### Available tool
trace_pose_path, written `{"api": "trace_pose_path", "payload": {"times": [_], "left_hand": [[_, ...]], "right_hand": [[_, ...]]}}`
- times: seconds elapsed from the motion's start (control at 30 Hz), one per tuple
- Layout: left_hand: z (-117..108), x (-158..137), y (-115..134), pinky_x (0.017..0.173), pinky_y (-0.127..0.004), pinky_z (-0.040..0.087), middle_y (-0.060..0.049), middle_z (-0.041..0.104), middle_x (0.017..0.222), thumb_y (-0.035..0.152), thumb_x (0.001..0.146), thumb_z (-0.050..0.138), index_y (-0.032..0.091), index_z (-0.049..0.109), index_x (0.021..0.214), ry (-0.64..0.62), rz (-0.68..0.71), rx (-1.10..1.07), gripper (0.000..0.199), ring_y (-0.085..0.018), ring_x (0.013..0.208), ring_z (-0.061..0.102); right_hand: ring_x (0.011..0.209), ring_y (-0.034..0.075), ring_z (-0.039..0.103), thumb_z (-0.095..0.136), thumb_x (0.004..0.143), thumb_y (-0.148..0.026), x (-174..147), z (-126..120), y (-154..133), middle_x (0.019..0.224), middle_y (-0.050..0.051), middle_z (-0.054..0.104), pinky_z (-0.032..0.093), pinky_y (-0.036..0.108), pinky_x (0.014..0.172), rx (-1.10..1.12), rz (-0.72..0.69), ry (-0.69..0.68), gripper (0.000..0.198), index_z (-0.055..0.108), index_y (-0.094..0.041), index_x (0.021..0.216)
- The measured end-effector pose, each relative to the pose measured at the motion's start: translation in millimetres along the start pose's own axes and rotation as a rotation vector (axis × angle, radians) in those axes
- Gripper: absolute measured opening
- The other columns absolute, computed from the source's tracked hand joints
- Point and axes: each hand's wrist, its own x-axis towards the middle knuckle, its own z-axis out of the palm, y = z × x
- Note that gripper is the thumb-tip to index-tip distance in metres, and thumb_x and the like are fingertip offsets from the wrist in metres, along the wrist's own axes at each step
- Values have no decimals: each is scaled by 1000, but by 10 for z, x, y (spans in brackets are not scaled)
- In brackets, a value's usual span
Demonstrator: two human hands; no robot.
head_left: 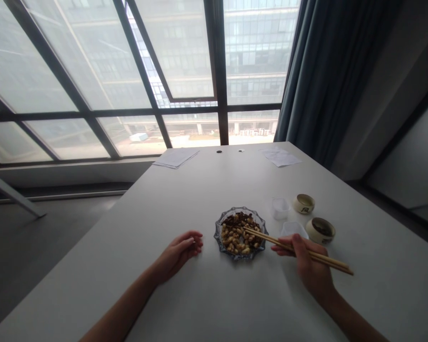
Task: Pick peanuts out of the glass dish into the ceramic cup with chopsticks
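My right hand [308, 266] is closed around a pair of wooden chopsticks [328, 260]. Their tips reach into a scalloped glass bowl [218, 241], touching or just above the food there. Pale peanuts [235, 237] fill most of the bowl, with dark brown shreds [237, 219] along its far side; whether the tips pinch a piece is too small to tell. To the left of the bowl, my left hand [181, 251] rests on its side on the table, fingers loosely curled and apart, holding nothing.
Right of the bowl stand two clear plastic containers, one [280, 209] farther back and one [293, 229] partly behind my right hand. Beside them are two cream ceramic cups, one [304, 204] behind the other [320, 231]. Papers [176, 157] lie at the white table's [185, 199] far end.
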Motion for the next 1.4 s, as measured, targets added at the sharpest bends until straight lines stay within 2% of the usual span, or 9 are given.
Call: {"api": "trace_pose_path", "payload": {"times": [0.13, 0.27, 0.37, 0.53, 0.63, 0.87, 1.03, 1.17, 1.4], "left_hand": [[-10, 0, -5, 77, -30, 51, -11, 71, 90, 26, 83, 77, 14, 77, 102, 8, 10, 20, 22, -20, 82, 65], [-23, 11, -7, 78, -29, 53, -10, 73, 91, 26, 83, 77, 16, 77, 102, 10, 9, 26, 21, -20, 84, 66], [-27, 22, -1, 78, -30, 54, -11, 74, 92, 27, 82, 79, 16, 78, 102, 32, -6, 56, 23, -21, 84, 68], [4, 23, 31, 79, -31, 55, -12, 75, 95, 31, 76, 82, 17, 78, 101, 94, -5, 128, 28, -22, 86, 69], [54, 4, 50, 76, -30, 55, -11, 75, 94, 31, 77, 82, 17, 78, 101, 83, 15, 172, 29, -22, 85, 68], [224, -55, 126, 63, -32, 51, -11, 71, 88, 41, 82, 74, 16, 74, 96, 16, 156, 422, 29, -23, 76, 66], [418, -57, 273, 53, -28, 40, -4, 64, 70, 41, 90, 62, 18, 69, 84, 80, 271, 599, 24, -18, 59, 56], [849, -238, 200, 54, -28, 33, 3, 50, 57, 30, 90, 57, 22, 65, 81, 85, 424, 757, 15, -16, 55, 44], [1889, -608, -529, 61, -24, 39, 3, 61, 64, 12, 76, 62, 20, 67, 76, -409, 418, 1039, 10, -13, 57, 50]], "right_hand": [[67, 29, 78, 63, 92, -55, 89, -263, -197, 75, 15, 78, 67, 39, 67, 47, -76, 180, 44, 77, -13, 86], [64, 28, 77, 64, 93, -49, 77, -831, -249, 74, 14, 77, 67, 39, 67, 54, -194, 447, 41, 75, -10, 85], [61, 27, 77, 65, 92, -49, -17, -1228, -144, 71, 13, 76, 67, 38, 64, 30, -201, 603, 43, 73, -8, 84], [64, 26, 77, 69, 87, -54, -109, -1465, 77, 74, 15, 76, 67, 34, 63, 6, -78, 611, 49, 73, -5, 87], [65, 26, 77, 71, 85, -54, -110, -1442, 73, 74, 15, 76, 67, 33, 62, -39, -41, 574, 48, 73, -6, 87], [63, 23, 76, 69, 89, -48, -91, -1349, -131, 74, 11, 76, 66, 31, 65, -90, -154, 580, 41, 73, -8, 90], [66, 23, 77, 72, 88, -45, -14, -953, -319, 78, 11, 77, 66, 33, 68, 15, -179, 454, 35, 73, -11, 92], [64, 24, 77, 74, 85, -47, 132, -480, -601, 74, 10, 76, 66, 33, 65, 72, -191, 257, 35, 74, -12, 87], [51, 19, 72, 65, 87, -61, 449, 52, -913, 58, 9, 72, 59, 24, 49, 21, -180, -59, 50, 73, -12, 78]]}}
